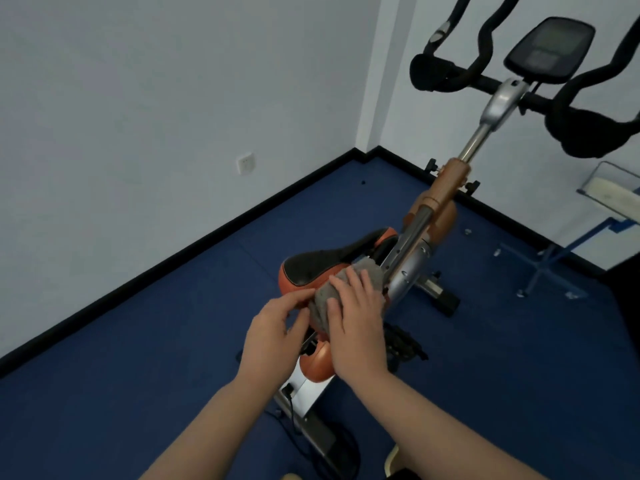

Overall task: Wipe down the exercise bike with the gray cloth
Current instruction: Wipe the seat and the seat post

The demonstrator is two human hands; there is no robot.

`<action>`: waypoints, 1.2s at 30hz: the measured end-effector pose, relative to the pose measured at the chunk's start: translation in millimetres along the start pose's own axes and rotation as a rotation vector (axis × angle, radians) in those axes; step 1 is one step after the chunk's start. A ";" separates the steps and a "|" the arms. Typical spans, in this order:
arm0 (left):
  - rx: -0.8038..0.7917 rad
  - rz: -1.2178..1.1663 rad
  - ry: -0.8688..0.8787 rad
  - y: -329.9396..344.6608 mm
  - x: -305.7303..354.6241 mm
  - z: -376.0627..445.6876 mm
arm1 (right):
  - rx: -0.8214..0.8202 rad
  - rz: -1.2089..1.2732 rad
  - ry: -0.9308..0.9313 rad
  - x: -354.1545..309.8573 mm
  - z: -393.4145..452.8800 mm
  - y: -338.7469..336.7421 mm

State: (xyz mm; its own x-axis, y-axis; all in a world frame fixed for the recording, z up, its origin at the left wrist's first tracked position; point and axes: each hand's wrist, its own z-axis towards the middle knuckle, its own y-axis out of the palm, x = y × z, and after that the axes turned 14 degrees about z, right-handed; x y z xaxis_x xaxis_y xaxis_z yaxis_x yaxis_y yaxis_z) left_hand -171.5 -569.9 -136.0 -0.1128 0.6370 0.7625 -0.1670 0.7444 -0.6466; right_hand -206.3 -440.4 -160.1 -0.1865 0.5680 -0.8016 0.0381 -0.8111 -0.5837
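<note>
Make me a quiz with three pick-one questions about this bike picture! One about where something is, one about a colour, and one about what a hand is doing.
1. Where is the cloth?
A. on the floor
B. on the seat
C. on the handlebars

2. What colour is the floor?
A. blue
B. green
C. red

3. What is the right hand doing?
A. hanging free
B. holding the screen
C. pressing on the cloth

Answers:
1. B, the gray cloth lies bunched on the black and orange seat.
2. A, the floor around the bike is dark blue.
3. C, its fingers lie spread flat on the cloth, while the left hand touches the seat edge beside it.
</note>
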 end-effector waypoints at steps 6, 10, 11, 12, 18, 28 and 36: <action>0.029 -0.016 0.016 8.0 1.0 -13.4 | 0.030 -0.026 0.181 -7.6 20.9 -4.5; 0.013 -0.063 -0.033 6.7 -5.5 -12.1 | -0.035 -0.212 0.205 -6.6 -18.0 7.3; 0.008 -0.057 -0.027 5.9 -6.4 -10.9 | -0.058 -0.223 0.211 -5.0 -13.7 6.1; 0.004 -0.045 -0.023 5.6 -6.5 -9.3 | -0.061 -0.211 0.230 -4.6 -3.5 4.1; 0.038 -0.065 0.031 6.4 10.5 1.7 | 0.061 0.046 0.394 -13.0 10.0 -0.1; 0.195 -0.055 -0.091 20.8 21.5 -2.3 | 0.094 0.262 0.623 -1.9 33.3 -8.7; 0.223 -0.002 -0.160 26.2 26.5 -1.3 | 0.065 0.403 0.748 11.7 62.7 -12.1</action>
State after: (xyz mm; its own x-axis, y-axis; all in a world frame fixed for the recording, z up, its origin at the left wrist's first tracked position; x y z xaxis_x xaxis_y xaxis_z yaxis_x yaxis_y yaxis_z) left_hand -177.6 -533.2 -132.7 -0.2631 0.5827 0.7689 -0.3766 0.6718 -0.6379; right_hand -270.6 -432.7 -154.3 0.5276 0.1581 -0.8347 -0.0986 -0.9645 -0.2450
